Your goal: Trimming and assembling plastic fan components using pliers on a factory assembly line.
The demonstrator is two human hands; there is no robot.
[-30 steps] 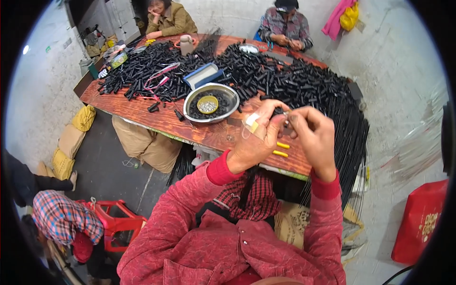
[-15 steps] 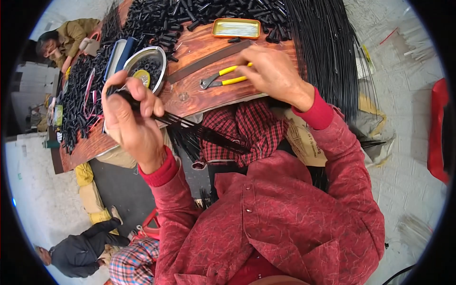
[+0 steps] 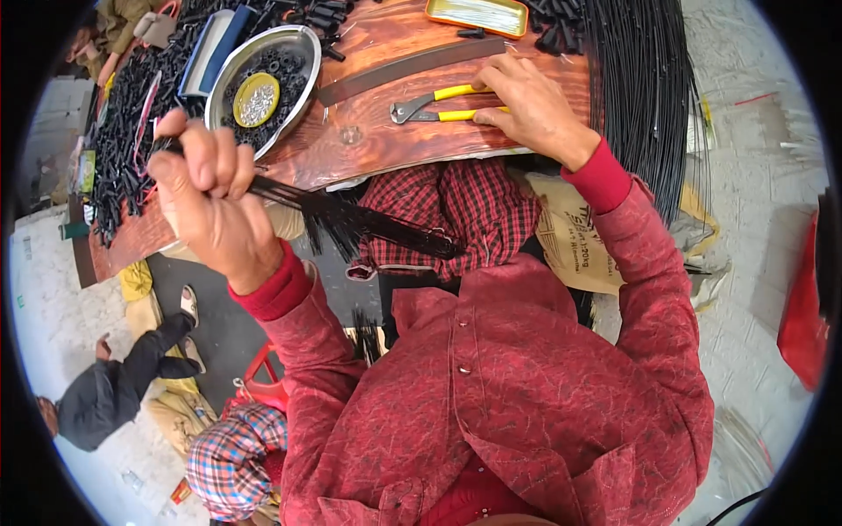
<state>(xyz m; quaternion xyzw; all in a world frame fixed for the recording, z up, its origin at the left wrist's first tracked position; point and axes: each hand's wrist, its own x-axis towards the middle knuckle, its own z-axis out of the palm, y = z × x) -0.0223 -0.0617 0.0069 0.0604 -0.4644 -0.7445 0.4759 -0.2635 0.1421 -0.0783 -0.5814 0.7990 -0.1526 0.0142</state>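
My left hand (image 3: 210,197) is closed in a fist around a bundle of thin black strands (image 3: 351,219), raised in front of the table's near edge. The strands fan out to the right, over my checked lap; their gripped end is mostly hidden by the fingers. On the wooden table (image 3: 377,140) lie end-cutting pliers (image 3: 430,103) with yellow handles, their jaws toward the left. My right hand (image 3: 539,110) has its thumb and fingers about the handle ends.
A metal bowl (image 3: 307,53) of small black parts holds a yellow dish (image 3: 257,99) of silvery pieces. Behind the pliers are a dark flat strip (image 3: 412,70) and a tin (image 3: 478,16) of pale wires. Long black rods (image 3: 631,96) hang at right. Other people sit and stand at left.
The view has shifted with my head. My right hand has closed in on the pliers' handles. My left hand has turned and its fingers have curled tighter round the strands.
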